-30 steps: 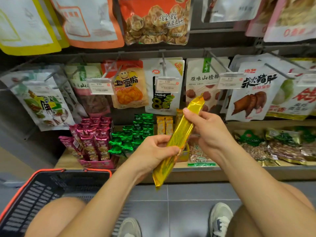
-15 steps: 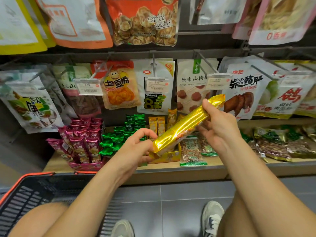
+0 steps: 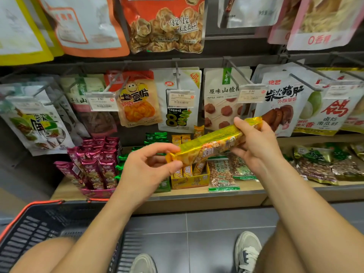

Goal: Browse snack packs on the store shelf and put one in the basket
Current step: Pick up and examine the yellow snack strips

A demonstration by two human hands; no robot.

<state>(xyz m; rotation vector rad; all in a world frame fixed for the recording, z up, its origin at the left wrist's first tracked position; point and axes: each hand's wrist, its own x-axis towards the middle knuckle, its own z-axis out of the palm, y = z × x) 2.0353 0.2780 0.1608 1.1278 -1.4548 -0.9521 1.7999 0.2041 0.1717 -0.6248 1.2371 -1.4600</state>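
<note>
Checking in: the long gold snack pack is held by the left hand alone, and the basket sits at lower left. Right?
Not alone. The head view shows the left hand pinching one end of the gold snack pack and the right hand holding the other end. The basket does sit at lower left.

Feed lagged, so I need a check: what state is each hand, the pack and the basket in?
yellow snack pack: off the shelf, tilted, held at both ends.
left hand: pinches the pack's lower end.
right hand: grips its upper end.
basket: lower left, pack not yet in it.
</note>
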